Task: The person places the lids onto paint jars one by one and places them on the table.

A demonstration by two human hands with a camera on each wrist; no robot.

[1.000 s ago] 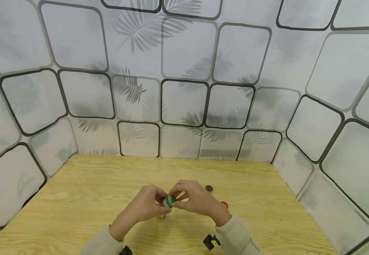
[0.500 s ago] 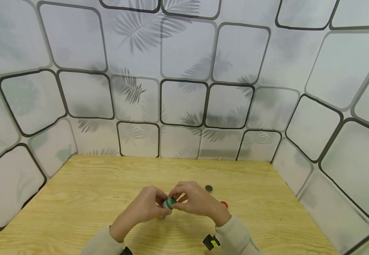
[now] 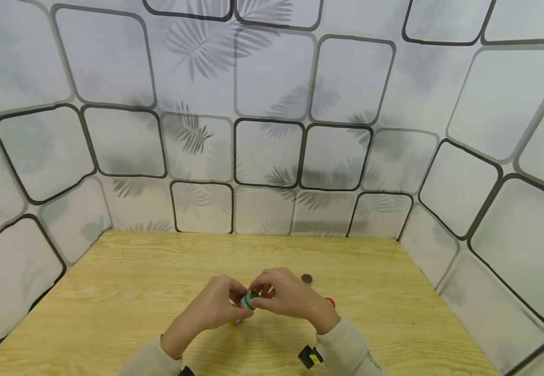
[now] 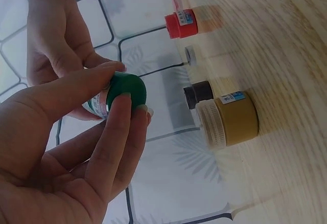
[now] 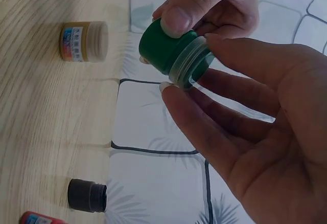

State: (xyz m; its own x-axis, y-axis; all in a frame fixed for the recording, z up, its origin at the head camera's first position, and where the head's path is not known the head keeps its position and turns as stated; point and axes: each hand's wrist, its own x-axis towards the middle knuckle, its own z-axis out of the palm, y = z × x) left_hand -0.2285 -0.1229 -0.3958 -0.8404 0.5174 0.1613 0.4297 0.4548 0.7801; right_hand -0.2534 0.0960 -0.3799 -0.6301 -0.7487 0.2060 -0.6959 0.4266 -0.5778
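Observation:
A small green paint jar (image 3: 250,299) is held up over the table between both hands. My left hand (image 3: 216,302) grips its green body (image 5: 157,45), the thumb laid along the side in the right wrist view. At the jar's other end is a clear ribbed screw lid (image 5: 187,63). My right hand (image 3: 285,292) pinches that lid between thumb and fingertips, its remaining fingers behind. In the left wrist view the rounded green bottom (image 4: 130,90) faces out past the left fingertips, and the right hand covers most of the lid end.
On the wooden table (image 3: 159,266) stand an ochre paint jar (image 4: 237,119) with a clear lid, a black jar (image 5: 87,195) and a red jar (image 4: 182,24). A pale disc (image 4: 190,55) lies between the red and black ones. Patterned fabric walls (image 3: 272,151) enclose the back and sides.
The right thumb and fingers have shifted slightly around the jar's lid end and now hide more of it. The left hand keeps its grip; the head view has drifted a little.

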